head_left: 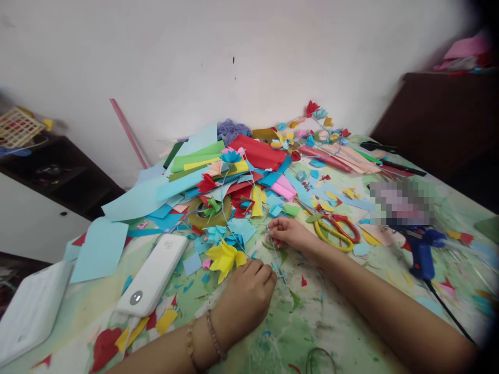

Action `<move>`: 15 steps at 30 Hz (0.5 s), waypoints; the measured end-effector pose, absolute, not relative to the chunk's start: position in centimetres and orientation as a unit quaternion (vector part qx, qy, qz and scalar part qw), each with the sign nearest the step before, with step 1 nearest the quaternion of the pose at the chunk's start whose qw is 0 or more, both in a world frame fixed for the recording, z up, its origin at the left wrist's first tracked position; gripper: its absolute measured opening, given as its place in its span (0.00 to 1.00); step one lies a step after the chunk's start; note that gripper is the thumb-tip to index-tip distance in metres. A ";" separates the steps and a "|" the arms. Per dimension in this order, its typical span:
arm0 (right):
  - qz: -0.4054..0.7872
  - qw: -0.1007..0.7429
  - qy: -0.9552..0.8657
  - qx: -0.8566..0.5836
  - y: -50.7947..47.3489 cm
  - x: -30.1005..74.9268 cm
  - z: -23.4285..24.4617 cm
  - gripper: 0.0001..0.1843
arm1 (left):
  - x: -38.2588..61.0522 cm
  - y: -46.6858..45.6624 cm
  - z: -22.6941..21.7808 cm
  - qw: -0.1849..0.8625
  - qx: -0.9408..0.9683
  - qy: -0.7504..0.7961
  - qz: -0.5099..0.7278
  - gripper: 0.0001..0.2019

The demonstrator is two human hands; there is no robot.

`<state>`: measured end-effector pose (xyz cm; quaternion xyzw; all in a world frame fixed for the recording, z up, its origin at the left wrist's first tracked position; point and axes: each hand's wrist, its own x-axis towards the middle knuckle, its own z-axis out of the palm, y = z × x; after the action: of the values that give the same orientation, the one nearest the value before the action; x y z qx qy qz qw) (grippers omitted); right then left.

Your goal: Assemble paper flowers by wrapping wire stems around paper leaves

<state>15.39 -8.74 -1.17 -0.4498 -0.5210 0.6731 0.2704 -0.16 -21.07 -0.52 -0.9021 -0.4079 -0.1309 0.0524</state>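
Observation:
A light blue string [256, 189] with paper flowers on it runs down from the paper pile to my hands. My right hand [290, 235] is closed, its fingertips pinching the string. Lower and to the left, my left hand [246, 291] is closed too, with the string entering its curled fingers; the exact grip is hidden under the knuckles. A yellow paper flower [225, 259] lies just beyond the left hand. On the string farther back are a red paper flower [206, 183] and a blue paper flower [231, 155]. Small green paper leaves [295, 298] lie below the right hand.
Scissors [337, 234] with yellow and red handles lie right of my right hand. Farther right is a blue glue gun [421, 254] with a cord. A white power bank [156, 275] rests at left, near a roll of tape [210, 213]. Paper scraps cover the table.

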 end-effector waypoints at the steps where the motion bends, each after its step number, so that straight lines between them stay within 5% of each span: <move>1: 0.674 0.269 -0.521 -0.450 -8.8 15.4 -1.2 0.11 | -0.1 -21.1 -0.5 0.052 -0.902 -0.407 -0.134 0.06; 15: 0.671 0.262 -0.524 -0.453 -9.0 15.2 -1.1 0.09 | 0.3 -20.8 -0.6 0.038 -0.900 -0.414 -0.136 0.04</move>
<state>15.21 -8.97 -1.07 -0.4533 -0.5245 0.6714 0.2620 0.32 -20.85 -0.60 -0.8996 -0.4135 -0.1355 0.0380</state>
